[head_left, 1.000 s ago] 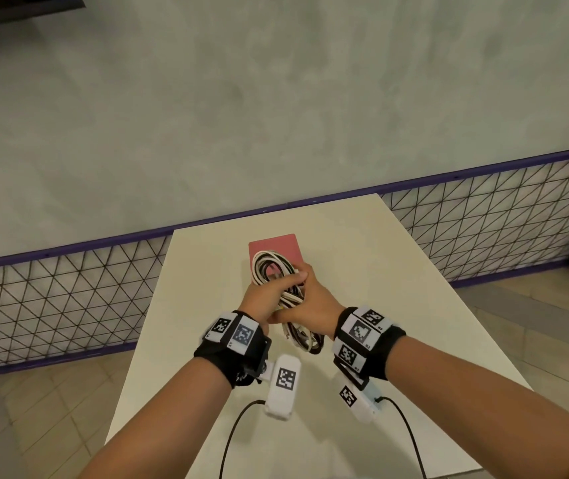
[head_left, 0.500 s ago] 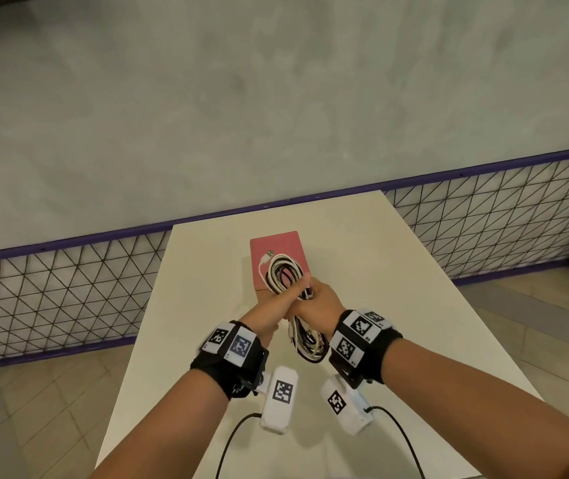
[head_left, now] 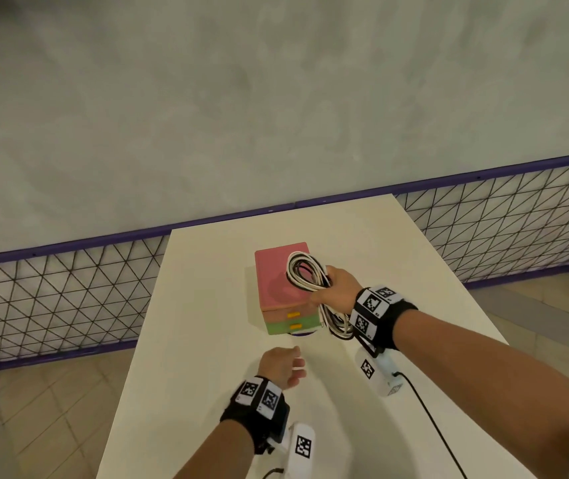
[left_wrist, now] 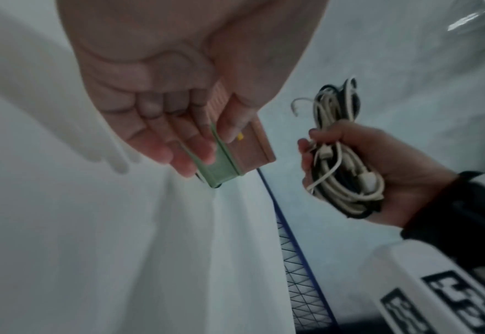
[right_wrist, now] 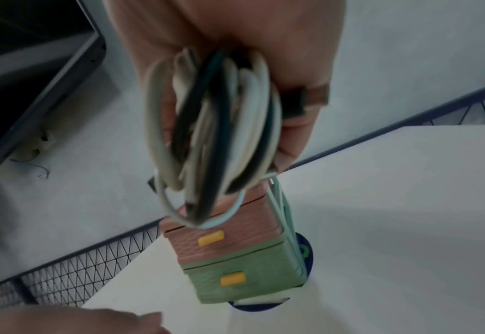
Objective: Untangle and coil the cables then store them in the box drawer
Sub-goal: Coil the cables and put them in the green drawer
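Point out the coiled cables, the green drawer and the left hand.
coiled cables [head_left: 305, 275], head view, upper loop.
green drawer [right_wrist: 235, 280], right wrist view, front face.
left hand [head_left: 278, 369], head view, back of hand.

Smooth, rubbery-looking white and black cables [head_left: 305, 276], faintly glossy. Behind them the drawer box [head_left: 278, 283] looks like matt plastic with ribbed fronts. Beneath the box, a smooth matt table [head_left: 207, 340]. Beyond the table, rough matt wall [head_left: 276, 98], wire mesh [head_left: 51, 299].

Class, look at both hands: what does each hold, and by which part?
The right hand grips the coiled cables around the middle of the bundle. The left hand holds nothing.
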